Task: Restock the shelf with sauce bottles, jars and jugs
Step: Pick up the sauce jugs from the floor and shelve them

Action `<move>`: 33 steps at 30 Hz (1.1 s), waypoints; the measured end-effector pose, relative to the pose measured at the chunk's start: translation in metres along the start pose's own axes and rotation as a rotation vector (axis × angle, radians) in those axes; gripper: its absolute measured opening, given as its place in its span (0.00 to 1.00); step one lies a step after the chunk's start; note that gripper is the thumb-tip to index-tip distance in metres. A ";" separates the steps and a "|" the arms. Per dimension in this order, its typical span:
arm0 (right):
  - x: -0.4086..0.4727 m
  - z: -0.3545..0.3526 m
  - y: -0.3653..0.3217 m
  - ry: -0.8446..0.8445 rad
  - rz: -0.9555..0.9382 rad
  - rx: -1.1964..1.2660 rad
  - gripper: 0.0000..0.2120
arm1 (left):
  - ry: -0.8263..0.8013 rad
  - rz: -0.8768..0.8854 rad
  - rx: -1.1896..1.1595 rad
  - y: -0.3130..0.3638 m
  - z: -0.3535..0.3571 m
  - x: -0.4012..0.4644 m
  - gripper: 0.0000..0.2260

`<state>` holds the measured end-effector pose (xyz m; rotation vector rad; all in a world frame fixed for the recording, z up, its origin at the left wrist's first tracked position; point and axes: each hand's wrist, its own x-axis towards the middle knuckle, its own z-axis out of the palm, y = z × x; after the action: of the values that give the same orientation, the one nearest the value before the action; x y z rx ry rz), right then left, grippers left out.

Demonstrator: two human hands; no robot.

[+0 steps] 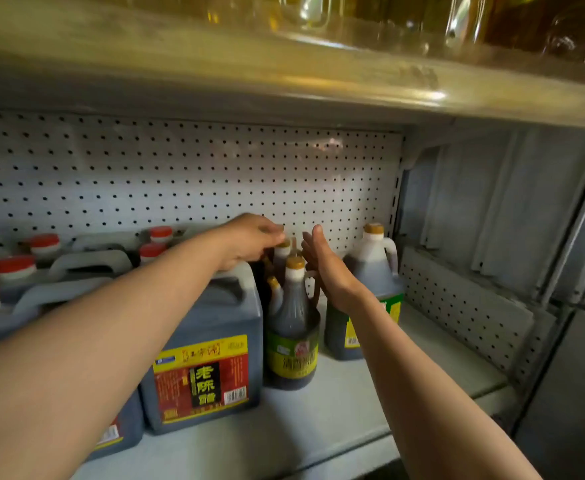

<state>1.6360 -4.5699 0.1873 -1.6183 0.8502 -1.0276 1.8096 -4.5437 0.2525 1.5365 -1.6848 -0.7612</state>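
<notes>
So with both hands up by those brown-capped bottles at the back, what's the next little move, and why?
Probably nudge the rear bottle back toward the pegboard. The left hand touches its cap while the right hand lies flat beside the cluster, with bare shelf in front.

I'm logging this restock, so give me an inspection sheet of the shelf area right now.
Surface: pale shelf, bare at front right.
Job's things: square dark jugs with red caps at left; gold-capped bottles in the middle; handled jug at right.
Clutter: nothing seen.
Hands: left hand curled at a rear bottle's cap, grip unclear; right hand open beside the bottles.
Cables: nothing seen.
Surroundings: pegboard back; upper shelf holding clear amber containers.
</notes>
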 end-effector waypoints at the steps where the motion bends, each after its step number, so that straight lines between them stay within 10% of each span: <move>1: 0.007 -0.001 -0.003 0.009 0.006 -0.010 0.32 | -0.017 0.031 0.083 0.001 -0.002 0.003 0.13; 10: 0.044 -0.002 0.001 -0.037 0.154 -0.010 0.31 | -0.198 0.108 0.078 -0.018 -0.002 0.018 0.12; 18: 0.060 0.003 0.017 -0.123 0.192 0.138 0.30 | -0.191 0.034 0.064 -0.024 -0.003 0.023 0.52; 33: 0.074 0.002 0.030 -0.091 0.141 0.114 0.37 | -0.134 0.078 0.155 -0.023 -0.003 0.017 0.49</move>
<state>1.6657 -4.6424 0.1739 -1.4764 0.8177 -0.8815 1.8245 -4.5634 0.2375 1.5420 -1.9306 -0.7214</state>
